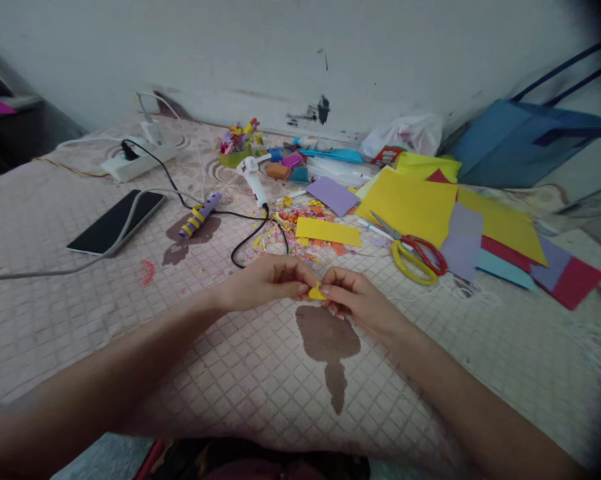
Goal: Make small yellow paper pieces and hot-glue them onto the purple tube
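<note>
Between my two hands is a small piece of yellow paper [316,293], pinched from both sides just above the tablecloth. My left hand [270,282] grips its left end with thumb and fingers together. On the other end, my right hand [349,295] closes thumb and forefinger over it, hiding part of the piece. A yellow paper strip [329,231] lies beyond my hands, beside a heap of colourful paper scraps [285,243]. To the right, scissors [418,259] with red and yellow handles rest on paper sheets, blades partly open.
A white glue gun [253,181] with a black cord stands behind the scraps. Leftward lie a purple and yellow paper roll [200,215], a phone [115,222] and a power strip [139,160]. Coloured sheets [410,203] and a blue bag [520,143] occupy the right.
</note>
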The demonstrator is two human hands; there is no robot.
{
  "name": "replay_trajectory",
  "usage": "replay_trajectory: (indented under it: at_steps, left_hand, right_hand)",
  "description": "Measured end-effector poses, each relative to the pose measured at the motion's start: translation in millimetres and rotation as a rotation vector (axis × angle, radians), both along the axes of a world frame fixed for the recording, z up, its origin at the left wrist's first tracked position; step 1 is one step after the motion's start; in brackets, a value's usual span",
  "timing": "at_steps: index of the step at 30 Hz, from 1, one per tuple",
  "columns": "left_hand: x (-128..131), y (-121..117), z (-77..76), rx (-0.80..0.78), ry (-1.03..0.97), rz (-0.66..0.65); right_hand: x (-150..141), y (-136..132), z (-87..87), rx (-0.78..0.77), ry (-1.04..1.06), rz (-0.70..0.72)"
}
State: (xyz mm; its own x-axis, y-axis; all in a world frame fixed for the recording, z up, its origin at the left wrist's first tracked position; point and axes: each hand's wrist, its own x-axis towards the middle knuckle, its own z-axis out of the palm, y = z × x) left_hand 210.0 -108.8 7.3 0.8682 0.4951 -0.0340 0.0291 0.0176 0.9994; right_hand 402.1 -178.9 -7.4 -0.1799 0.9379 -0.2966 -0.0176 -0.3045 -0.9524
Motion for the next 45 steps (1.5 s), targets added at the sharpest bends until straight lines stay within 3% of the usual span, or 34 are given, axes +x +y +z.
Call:
replay_trajectory:
  at_steps: [8,14,19,26,45]
  left_hand:
    - [3.3,-2.9,-8.4,-0.195,-0.053,0.086]
    - [3.5,-3.1,-13.8,-0.226,-0.07,0.106]
    - [4.5,-5.1,-13.4,-0.166,-0.08,0.1]
    - [5.9,-11.1,-9.8,0.118,-0.005,0.114]
    - [0.9,-3.5,-9.1,0.128,0.025,0.045]
  right_hand:
    - [0.5,0.2,-0.7,-0.003,-0.001,0.002]
    - [0.7,0.2,-2.5,-0.008,0.01,0.0]
    - [1.1,-0.6,-2.6,-0.001,0.017,0.002]
    - [0.1,-1.0,-1.0,0.019,-0.01,0.018]
    - [-2.8,-4.5,0.8,0.107,-0.138,0.071]
